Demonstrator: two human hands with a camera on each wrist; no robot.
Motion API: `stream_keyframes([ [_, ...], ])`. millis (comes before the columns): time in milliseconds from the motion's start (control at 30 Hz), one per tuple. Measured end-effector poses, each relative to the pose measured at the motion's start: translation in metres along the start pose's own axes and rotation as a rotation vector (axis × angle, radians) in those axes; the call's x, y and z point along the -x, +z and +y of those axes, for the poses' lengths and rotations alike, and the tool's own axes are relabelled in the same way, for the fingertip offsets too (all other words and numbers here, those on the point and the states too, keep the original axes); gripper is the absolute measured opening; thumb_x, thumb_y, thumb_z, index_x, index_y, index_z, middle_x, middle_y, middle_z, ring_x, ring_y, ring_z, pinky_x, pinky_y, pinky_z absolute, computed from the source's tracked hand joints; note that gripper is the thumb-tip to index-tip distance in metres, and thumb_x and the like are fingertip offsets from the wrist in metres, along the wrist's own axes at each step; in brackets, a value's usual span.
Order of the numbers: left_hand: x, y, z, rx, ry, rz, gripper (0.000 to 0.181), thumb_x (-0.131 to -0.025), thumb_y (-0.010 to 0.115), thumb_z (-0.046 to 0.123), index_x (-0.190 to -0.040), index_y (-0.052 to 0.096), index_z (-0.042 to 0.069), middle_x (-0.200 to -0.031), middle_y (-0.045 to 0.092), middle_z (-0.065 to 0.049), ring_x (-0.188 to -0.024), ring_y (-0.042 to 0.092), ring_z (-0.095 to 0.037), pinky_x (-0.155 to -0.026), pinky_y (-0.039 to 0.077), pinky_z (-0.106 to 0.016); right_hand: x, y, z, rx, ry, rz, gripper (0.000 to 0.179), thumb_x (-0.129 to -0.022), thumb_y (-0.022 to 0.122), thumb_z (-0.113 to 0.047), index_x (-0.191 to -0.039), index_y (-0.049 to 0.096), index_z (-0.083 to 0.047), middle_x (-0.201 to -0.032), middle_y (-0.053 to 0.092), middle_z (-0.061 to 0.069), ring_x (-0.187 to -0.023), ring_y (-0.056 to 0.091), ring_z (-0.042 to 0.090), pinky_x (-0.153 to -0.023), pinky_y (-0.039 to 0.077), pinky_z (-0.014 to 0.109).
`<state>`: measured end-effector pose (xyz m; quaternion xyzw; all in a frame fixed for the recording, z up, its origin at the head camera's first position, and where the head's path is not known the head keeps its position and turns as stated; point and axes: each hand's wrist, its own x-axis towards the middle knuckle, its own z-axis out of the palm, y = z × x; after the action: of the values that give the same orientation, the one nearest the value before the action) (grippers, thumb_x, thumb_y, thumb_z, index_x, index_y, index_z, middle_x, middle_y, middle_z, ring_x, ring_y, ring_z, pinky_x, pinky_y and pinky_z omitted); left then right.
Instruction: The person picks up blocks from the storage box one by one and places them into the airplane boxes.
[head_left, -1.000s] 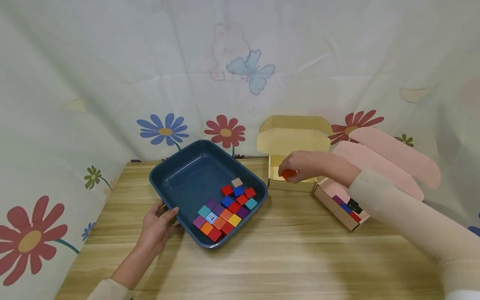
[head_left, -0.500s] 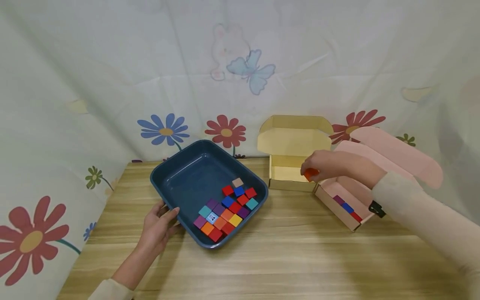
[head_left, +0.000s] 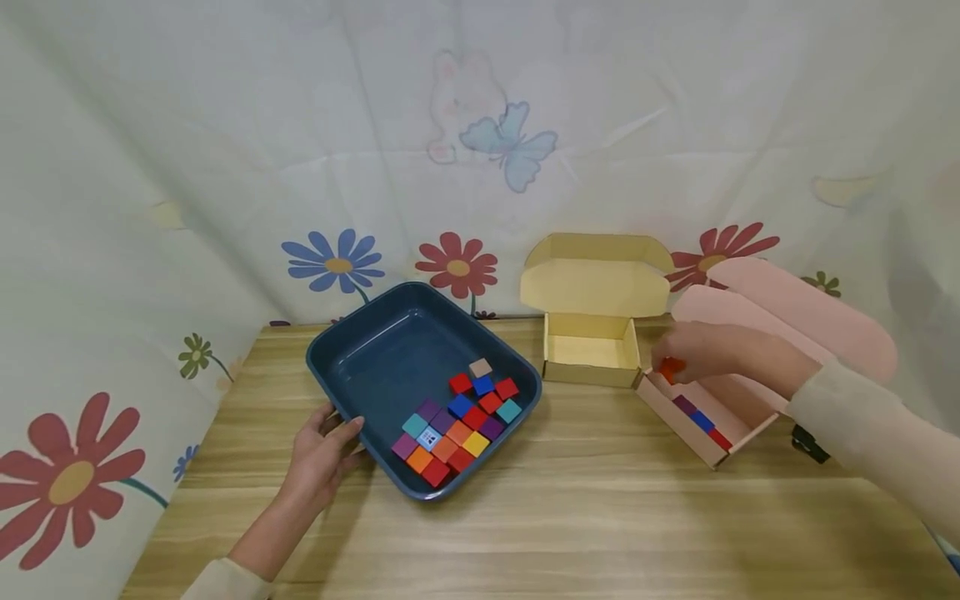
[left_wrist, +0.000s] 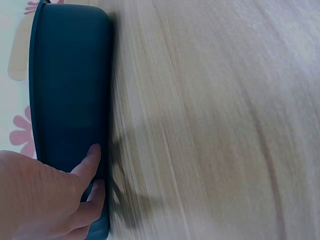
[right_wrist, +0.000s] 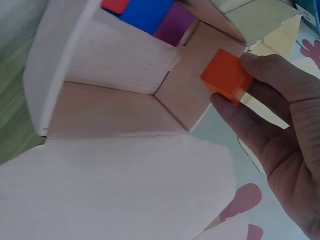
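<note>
In the head view my left hand (head_left: 322,458) holds the near-left rim of a dark blue tray (head_left: 378,354), thumb over the rim. Its fingers lie against the tray's outer wall in the left wrist view. My right hand (head_left: 705,350) pinches an orange cube (right_wrist: 225,75) between thumb and fingertips, over the left end of an open pink box (head_left: 678,427). Inside that box a purple cube (head_left: 683,405), a blue cube (head_left: 702,420) and a red cube (head_left: 720,440) stand in a row along the near wall. Several coloured cubes (head_left: 442,446) lie in the tray's near right part.
An open yellow box (head_left: 592,372) stands left of the pink box, its lid (head_left: 596,279) raised toward the curtain (head_left: 637,108). The pink lid (head_left: 802,312) leans back behind the right forearm. All of this rests on a wood-grain table (head_left: 570,508).
My right hand has carried the orange cube rightward from the yellow box to over the pink box. The left hand has stayed on the tray. The view has shifted slightly.
</note>
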<state>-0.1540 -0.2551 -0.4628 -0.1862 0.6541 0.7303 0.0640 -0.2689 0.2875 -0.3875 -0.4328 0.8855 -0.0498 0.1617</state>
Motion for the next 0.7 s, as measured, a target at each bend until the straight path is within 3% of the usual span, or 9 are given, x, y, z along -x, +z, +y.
stream_keyframes([
  [167, 0.002, 0.000, -0.001, -0.001, -0.016, 0.001, 0.074, -0.104, 0.056, 0.009, -0.163, 0.012, 0.009, -0.162, 0.024, -0.017, -0.133, 0.048, -0.032, -0.100, 0.052, -0.046, 0.007, 0.010, 0.003, -0.023, 0.022, 0.036, 0.016, -0.081, 0.081, -0.002, -0.093, 0.074, -0.010, -0.085, 0.066, -0.008, -0.074, 0.053, 0.008, -0.066, 0.052, 0.025],
  [300, 0.003, 0.000, -0.001, 0.000, -0.016, 0.006, 0.074, -0.104, 0.057, 0.009, -0.163, 0.012, 0.009, -0.162, 0.024, -0.017, -0.132, 0.048, -0.032, -0.101, 0.051, -0.046, 0.011, 0.018, 0.004, -0.063, 0.072, 0.014, 0.024, -0.083, 0.080, -0.002, -0.105, 0.077, -0.009, -0.096, 0.071, -0.004, -0.080, 0.058, 0.010, -0.070, 0.054, 0.026],
  [400, 0.002, 0.001, -0.001, 0.000, -0.014, 0.012, 0.073, -0.105, 0.056, 0.009, -0.163, 0.013, 0.009, -0.161, 0.025, -0.017, -0.132, 0.049, -0.032, -0.100, 0.051, -0.046, 0.011, 0.028, 0.005, -0.048, 0.048, 0.018, 0.028, -0.084, 0.080, -0.003, -0.111, 0.076, -0.008, -0.102, 0.073, -0.001, -0.084, 0.061, 0.012, -0.073, 0.056, 0.029],
  [533, 0.002, 0.001, 0.001, 0.001, -0.011, 0.015, 0.071, -0.105, 0.055, 0.008, -0.163, 0.014, 0.010, -0.160, 0.026, -0.017, -0.132, 0.049, -0.032, -0.100, 0.052, -0.047, 0.009, 0.046, 0.009, 0.034, -0.030, 0.118, 0.021, -0.083, 0.081, -0.003, -0.103, 0.075, -0.009, -0.095, 0.072, -0.002, -0.079, 0.059, 0.010, -0.070, 0.054, 0.029],
  [700, 0.001, 0.001, 0.001, 0.001, -0.004, 0.012, 0.071, -0.105, 0.055, 0.008, -0.163, 0.014, 0.011, -0.161, 0.025, -0.017, -0.135, 0.046, -0.034, -0.102, 0.050, -0.049, 0.010, 0.059, 0.010, 0.013, -0.022, 0.172, 0.019, -0.083, 0.082, -0.001, -0.097, 0.075, -0.012, -0.087, 0.069, -0.008, -0.074, 0.054, 0.004, -0.067, 0.053, 0.026],
])
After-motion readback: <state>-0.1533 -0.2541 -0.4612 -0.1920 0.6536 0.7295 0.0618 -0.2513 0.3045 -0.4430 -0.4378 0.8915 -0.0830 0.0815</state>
